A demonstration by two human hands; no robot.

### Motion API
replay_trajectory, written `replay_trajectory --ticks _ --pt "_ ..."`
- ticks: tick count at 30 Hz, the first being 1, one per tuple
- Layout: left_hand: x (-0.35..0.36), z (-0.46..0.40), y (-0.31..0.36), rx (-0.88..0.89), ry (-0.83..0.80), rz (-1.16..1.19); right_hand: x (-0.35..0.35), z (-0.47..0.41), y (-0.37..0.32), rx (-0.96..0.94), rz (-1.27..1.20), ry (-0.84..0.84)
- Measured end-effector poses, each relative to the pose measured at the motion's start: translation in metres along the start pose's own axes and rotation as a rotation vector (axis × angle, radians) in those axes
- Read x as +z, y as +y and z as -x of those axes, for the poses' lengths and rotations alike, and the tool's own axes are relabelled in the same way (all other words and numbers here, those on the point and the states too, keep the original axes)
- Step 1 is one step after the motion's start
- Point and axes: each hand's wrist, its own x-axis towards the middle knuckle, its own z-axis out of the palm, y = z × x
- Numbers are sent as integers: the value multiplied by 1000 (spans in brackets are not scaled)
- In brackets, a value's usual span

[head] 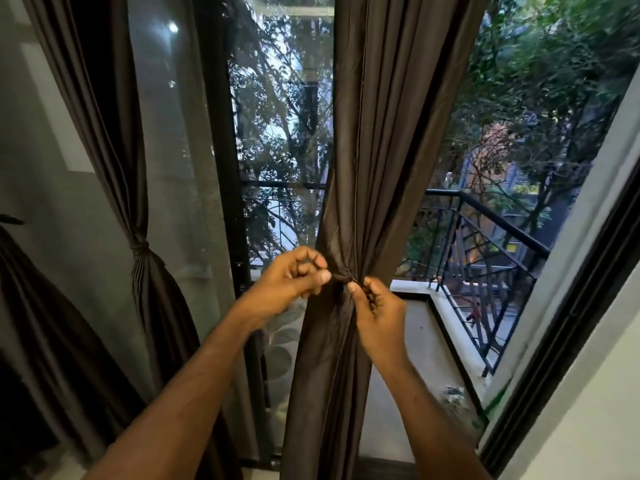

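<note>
The glass door (280,133) is looming behind both hands, balcony railing (502,221) running off past the right one — a tied curtain (104,133) hanging well left. Between the hands the dark curtain (374,150) is hanging gathered; left hand (298,275) and right hand (379,308) are each pinching its tie (343,275).

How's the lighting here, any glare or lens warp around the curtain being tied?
Head view: daylight outside backlights the middle curtain, which reads dark; lamp reflections glare on the left glass pane; the wide-angle lens bows the door frame; the left hand and right hand on the tie are in focus.
</note>
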Motion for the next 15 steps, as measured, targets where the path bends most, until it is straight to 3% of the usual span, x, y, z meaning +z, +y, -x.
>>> replay_trajectory --ticks 2,5,7,10,13,15 --pt "-2 -6 -2 73 178 -217 -3 -2 1 10 -4 -13" --pt "23 -6 -12 177 608 -870 3 1 -2 -2 4 -15" --pt "52 3 -12 145 802 -992 10 5 -3 -8 6 26" --pt "78 11 -16 97 851 -665 14 8 0 -37 24 104" --pt "87 20 -23 18 820 -256 10 8 0 -35 35 109" --pt "95 25 -20 -18 777 -108 8 7 -2 -28 41 99"
